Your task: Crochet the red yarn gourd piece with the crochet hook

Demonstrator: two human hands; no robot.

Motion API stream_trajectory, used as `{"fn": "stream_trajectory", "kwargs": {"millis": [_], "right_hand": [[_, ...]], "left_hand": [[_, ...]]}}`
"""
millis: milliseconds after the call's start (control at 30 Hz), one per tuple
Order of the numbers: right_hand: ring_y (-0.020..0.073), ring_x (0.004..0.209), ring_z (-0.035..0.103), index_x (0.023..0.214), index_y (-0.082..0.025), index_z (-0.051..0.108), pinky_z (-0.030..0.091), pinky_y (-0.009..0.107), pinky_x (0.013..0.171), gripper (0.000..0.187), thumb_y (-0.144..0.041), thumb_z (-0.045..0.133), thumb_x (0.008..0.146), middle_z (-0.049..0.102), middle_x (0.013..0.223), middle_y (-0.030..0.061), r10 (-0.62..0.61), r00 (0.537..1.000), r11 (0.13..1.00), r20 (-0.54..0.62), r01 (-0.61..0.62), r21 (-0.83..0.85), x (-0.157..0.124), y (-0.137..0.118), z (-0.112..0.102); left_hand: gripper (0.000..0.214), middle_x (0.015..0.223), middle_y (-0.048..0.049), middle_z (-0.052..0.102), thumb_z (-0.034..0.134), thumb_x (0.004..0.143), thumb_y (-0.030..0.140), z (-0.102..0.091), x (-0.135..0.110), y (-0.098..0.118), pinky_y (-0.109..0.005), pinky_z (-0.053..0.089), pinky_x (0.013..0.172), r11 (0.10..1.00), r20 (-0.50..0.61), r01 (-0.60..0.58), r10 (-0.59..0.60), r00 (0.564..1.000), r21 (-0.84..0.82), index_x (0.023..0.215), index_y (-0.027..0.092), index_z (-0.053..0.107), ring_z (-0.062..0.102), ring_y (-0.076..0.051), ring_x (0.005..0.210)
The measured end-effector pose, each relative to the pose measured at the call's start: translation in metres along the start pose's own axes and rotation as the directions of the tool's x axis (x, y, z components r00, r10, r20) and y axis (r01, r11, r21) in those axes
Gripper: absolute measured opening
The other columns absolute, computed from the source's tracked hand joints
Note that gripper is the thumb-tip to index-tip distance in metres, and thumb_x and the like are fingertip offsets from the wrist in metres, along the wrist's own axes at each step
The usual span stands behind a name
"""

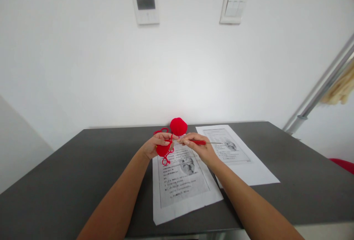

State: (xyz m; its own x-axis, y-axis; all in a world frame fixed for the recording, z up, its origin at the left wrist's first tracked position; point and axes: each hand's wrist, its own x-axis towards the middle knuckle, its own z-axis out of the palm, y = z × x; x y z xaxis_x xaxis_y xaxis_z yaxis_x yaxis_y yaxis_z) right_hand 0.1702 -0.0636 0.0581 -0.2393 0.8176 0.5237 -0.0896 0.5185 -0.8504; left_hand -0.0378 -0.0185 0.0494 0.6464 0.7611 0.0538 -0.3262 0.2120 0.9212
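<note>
My left hand [156,144] is closed on a small piece of red crochet work [163,150], with loose red yarn looping above and below it. My right hand [199,147] pinches a crochet hook [198,142] with a red grip and thin metal ends, held nearly level. The hook's left end points at the crochet work; whether it sits inside a stitch I cannot tell. Just behind the hands a ball of red yarn [178,126] rests at the back of the table.
Under my hands lies a printed sheet [184,195] with text and a picture. A second printed sheet [257,171] lies to its right. The dark table [69,181] meets a white wall [177,66] at the back. A metal pole [320,94] slants at the right.
</note>
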Motion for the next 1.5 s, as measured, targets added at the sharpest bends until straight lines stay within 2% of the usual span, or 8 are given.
{"fn": "stream_trajectory", "kwargs": {"millis": [167, 433, 667, 833, 967, 1067, 1300, 1500], "right_hand": [[0.0198, 0.082, 0.065, 0.083, -0.021, 0.072, 0.050, 0.036, 0.079, 0.018, -0.038, 0.065, 0.081, 0.073, 0.085, 0.0058, -0.025, 1.000, 0.999, -0.017, 0.025, -0.032, 0.000, 0.002, 0.002], [0.0207, 0.087, 0.065, 0.082, -0.022, 0.072, 0.048, 0.037, 0.083, 0.016, -0.037, 0.066, 0.081, 0.073, 0.088, 0.0058, -0.034, 0.996, 0.999, 0.082, 0.034, -0.004, 0.001, 0.000, -0.004], [0.0179, 0.074, 0.064, 0.077, -0.020, 0.071, 0.050, 0.033, 0.074, 0.015, -0.035, 0.069, 0.078, 0.071, 0.076, 0.0036, 0.071, 0.996, 0.986, 0.059, -0.079, 0.144, 0.003, 0.004, -0.009], [0.0173, 0.070, 0.064, 0.077, -0.019, 0.070, 0.051, 0.033, 0.071, 0.015, -0.034, 0.067, 0.079, 0.070, 0.072, 0.0031, 0.086, 0.996, 0.968, 0.000, -0.084, 0.237, 0.004, 0.009, -0.004], [0.0180, 0.075, 0.065, 0.079, -0.020, 0.070, 0.051, 0.033, 0.076, 0.013, -0.032, 0.065, 0.081, 0.071, 0.076, 0.0033, 0.023, 0.988, 0.994, -0.151, -0.006, 0.111, 0.002, 0.010, 0.004], [0.0192, 0.082, 0.066, 0.083, -0.021, 0.070, 0.051, 0.035, 0.080, 0.012, -0.031, 0.063, 0.083, 0.072, 0.085, 0.0047, -0.044, 0.981, 0.999, -0.190, 0.040, -0.027, 0.000, 0.011, 0.008], [0.0208, 0.098, 0.063, 0.092, -0.026, 0.069, 0.048, 0.039, 0.090, 0.011, -0.024, 0.060, 0.086, 0.070, 0.102, 0.0065, -0.276, 0.961, 0.919, 0.020, 0.270, -0.289, 0.000, 0.011, 0.003], [0.0215, 0.102, 0.063, 0.097, -0.025, 0.066, 0.048, 0.040, 0.092, 0.014, -0.021, 0.061, 0.085, 0.069, 0.105, 0.0083, -0.313, 0.941, 0.882, 0.127, 0.337, -0.329, 0.001, 0.009, -0.002]], "left_hand": [[0.036, 0.060, -0.0053, 0.063, 0.075, 0.057, 0.019, -0.001, 0.000, 0.001, -0.023, 0.031, 0.051, 1.000, 0.005, 0.017, -0.017, 1.000, 0.014, 0.092, 0.009, 0.071, 0.051, -0.011, 0.051], [0.034, 0.057, -0.0063, 0.064, 0.073, 0.055, 0.018, 0.004, -0.002, 0.004, -0.024, 0.033, 0.052, 1.000, 0.014, -0.010, 0.011, 1.000, -0.025, 0.088, 0.008, 0.072, 0.052, -0.012, 0.050], [0.030, 0.060, -0.0039, 0.066, 0.078, 0.052, 0.017, 0.006, -0.003, 0.005, -0.024, 0.037, 0.053, 0.995, -0.099, 0.058, -0.050, 0.994, 0.081, 0.080, 0.011, 0.072, 0.055, -0.012, 0.051], [0.030, 0.064, -0.0031, 0.067, 0.083, 0.049, 0.019, 0.013, 0.000, 0.005, -0.023, 0.038, 0.056, 0.992, -0.181, 0.041, -0.018, 0.983, 0.120, 0.075, 0.011, 0.071, 0.056, -0.011, 0.054], [0.030, 0.066, -0.0022, 0.068, 0.083, 0.052, 0.021, 0.015, 0.004, 0.000, -0.023, 0.039, 0.058, 0.993, -0.200, 0.020, 0.002, 0.980, 0.112, 0.077, 0.012, 0.070, 0.056, -0.010, 0.056], [0.029, 0.070, -0.0026, 0.068, 0.083, 0.053, 0.021, 0.015, 0.006, -0.002, -0.024, 0.040, 0.061, 0.993, -0.194, 0.006, 0.017, 0.981, 0.115, 0.077, 0.012, 0.069, 0.058, -0.011, 0.060], [0.038, 0.075, -0.0055, 0.071, 0.083, 0.054, 0.020, 0.021, 0.007, -0.001, -0.026, 0.043, 0.067, 0.989, -0.161, 0.015, 0.010, 0.987, 0.149, 0.089, 0.012, 0.071, 0.061, -0.013, 0.065], [0.045, 0.089, -0.0108, 0.073, 0.081, 0.057, 0.022, 0.026, 0.008, -0.001, -0.030, 0.045, 0.079, 0.986, -0.112, -0.006, 0.024, 0.993, 0.165, 0.100, 0.012, 0.070, 0.065, -0.018, 0.078]]}}
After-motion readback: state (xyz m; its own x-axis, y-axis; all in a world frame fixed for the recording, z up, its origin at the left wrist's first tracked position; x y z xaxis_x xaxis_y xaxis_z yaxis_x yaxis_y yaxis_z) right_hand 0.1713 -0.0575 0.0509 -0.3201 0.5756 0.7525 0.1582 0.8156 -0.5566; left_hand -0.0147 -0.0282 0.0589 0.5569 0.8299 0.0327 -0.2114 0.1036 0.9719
